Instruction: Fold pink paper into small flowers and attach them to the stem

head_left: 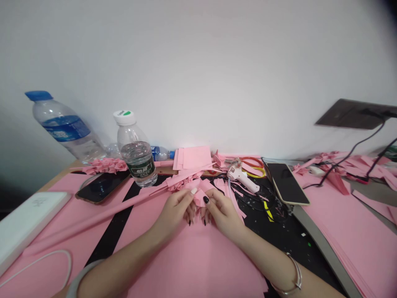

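My left hand [173, 213] and my right hand [225, 215] meet at the middle of the desk. Their fingertips pinch a small folded piece of pink craft paper [200, 196] between them. Just behind it lies a ruffled pink paper strip [182, 183], joined to a long straight pink strip [93, 213] that runs off to the left. A large pink sheet [189, 265] lies under both forearms. Part of the folded piece is hidden by my fingers.
A white-capped water bottle [136, 151] stands at the back, and a blue-capped bottle [65, 128] lies beyond it. A white glue gun [243, 180], red-handled scissors [252, 162], phones [287, 184] [102, 186] and a long metal ruler [325, 248] surround the hands. Paper scraps litter a black mat [279, 231].
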`<state>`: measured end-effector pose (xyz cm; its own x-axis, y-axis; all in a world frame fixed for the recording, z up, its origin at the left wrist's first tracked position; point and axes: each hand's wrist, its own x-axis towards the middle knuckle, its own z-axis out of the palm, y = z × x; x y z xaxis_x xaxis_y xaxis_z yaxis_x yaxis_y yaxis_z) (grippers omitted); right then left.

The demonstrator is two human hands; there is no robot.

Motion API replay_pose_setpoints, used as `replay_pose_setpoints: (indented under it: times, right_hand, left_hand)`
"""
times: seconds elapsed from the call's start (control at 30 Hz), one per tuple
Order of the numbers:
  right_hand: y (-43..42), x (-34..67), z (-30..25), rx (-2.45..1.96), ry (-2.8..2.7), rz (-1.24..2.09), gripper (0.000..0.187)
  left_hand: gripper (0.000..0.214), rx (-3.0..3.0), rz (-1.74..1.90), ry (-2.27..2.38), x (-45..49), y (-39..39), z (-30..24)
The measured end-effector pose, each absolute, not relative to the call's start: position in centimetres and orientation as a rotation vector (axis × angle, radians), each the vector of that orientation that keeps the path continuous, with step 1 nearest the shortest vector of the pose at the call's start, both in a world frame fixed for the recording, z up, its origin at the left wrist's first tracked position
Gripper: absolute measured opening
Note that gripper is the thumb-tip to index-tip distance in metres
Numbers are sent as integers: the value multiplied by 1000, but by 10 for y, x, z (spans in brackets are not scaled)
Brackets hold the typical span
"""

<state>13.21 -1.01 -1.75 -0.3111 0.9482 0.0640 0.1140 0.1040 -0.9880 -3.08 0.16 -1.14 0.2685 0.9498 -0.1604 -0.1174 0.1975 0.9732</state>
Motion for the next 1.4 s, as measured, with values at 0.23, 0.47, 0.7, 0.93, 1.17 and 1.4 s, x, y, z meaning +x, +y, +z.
replay_pose_setpoints:
  times: [0.23,0.47,0.7,0.93,1.17,1.4]
  right_hand:
    - [-8,132,-17,-1061,-1520,1382,25]
    - [-7,132,-16,-1067,-1476,1429,26]
    - [-6,132,-17,-1043,-1447,1452,24]
    - [-5,132,-19,-1026,-1434,1457,24]
    - [-5,132,-20,-1014,-1424,1466,30]
    - [-5,133,-21,-1004,-1417,1475,28]
  left_hand:
    - [48,1247,894,996,-31,0,-13]
    - [46,1348,910,1048,-32,-2,-11]
    - [43,1392,880,1072,-32,-1,-10]
    - [44,1429,881,1087,-34,0,-10]
    - [43,1444,865,1094,-34,2,-12]
    - [44,1489,868,1102,-36,1,-11]
